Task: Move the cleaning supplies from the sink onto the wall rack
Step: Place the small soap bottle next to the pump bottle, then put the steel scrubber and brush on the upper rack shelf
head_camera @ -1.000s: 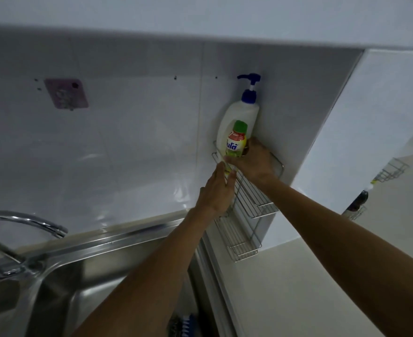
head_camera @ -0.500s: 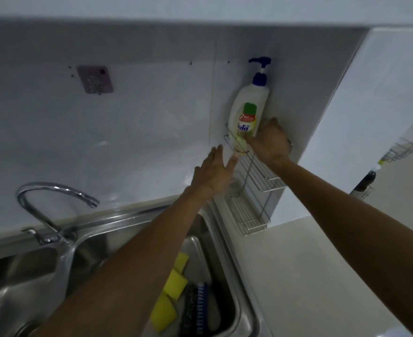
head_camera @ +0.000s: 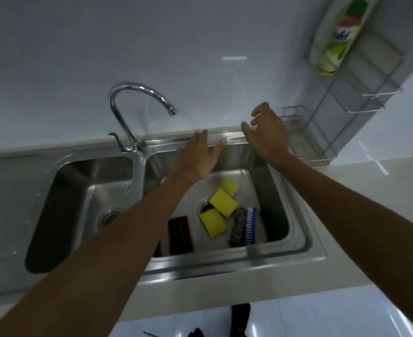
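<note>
Head camera, looking down: both my bare hands hover empty over the right basin of a stainless-steel double sink (head_camera: 295, 254), fingers spread and loose. My left hand (head_camera: 199, 158) sits above the basin's back wall; my right hand (head_camera: 267, 133) hangs near the back right corner, just beside the lower tier of the chrome wire wall rack (head_camera: 332, 110). Below and nearer to me than both hands, on the basin floor, lie three yellow scouring sponges (head_camera: 223, 202), one blue-handled scrub brush (head_camera: 251, 224), one dark steel-wool pad (head_camera: 237, 227) touching the brush, and one red-and-black rectangular block (head_camera: 180, 234). One white soap bottle with a green-and-red label (head_camera: 340, 38) stands in the rack's top tier, well apart from my hands. One curved chrome tap (head_camera: 137, 100) rises between the two basins. Pale countertop (head_camera: 371, 188) surrounds the sink, backed by a glossy white tiled wall (head_camera: 103, 45) in dim light.
</note>
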Demonstrator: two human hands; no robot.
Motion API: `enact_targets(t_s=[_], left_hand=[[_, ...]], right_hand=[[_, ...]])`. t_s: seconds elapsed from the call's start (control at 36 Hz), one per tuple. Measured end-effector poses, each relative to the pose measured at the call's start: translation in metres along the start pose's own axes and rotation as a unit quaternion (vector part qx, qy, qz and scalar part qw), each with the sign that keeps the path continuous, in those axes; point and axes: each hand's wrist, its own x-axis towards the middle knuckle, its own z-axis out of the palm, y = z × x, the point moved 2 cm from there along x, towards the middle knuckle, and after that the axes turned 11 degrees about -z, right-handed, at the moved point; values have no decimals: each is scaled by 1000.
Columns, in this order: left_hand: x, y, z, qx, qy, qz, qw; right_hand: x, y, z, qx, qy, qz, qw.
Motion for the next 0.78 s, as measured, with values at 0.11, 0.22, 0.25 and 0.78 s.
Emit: enact_targets(t_s=[0.11,0.22,0.25,0.78], left_hand=[[-21,-70,31,35,-5,-21,999],[-39,-124,68,44,-51,-67,995],[-44,-135,76,49,-62,-76,994],[-71,-193,167,79,-94,-94,988]], right_hand=[[-49,-2,65,17,-85,8,996],[-102,1,123,39,-163,44,985],[-113,4,137,43,-182,57,981],[-163,115,229,-187,-301,118,928]])
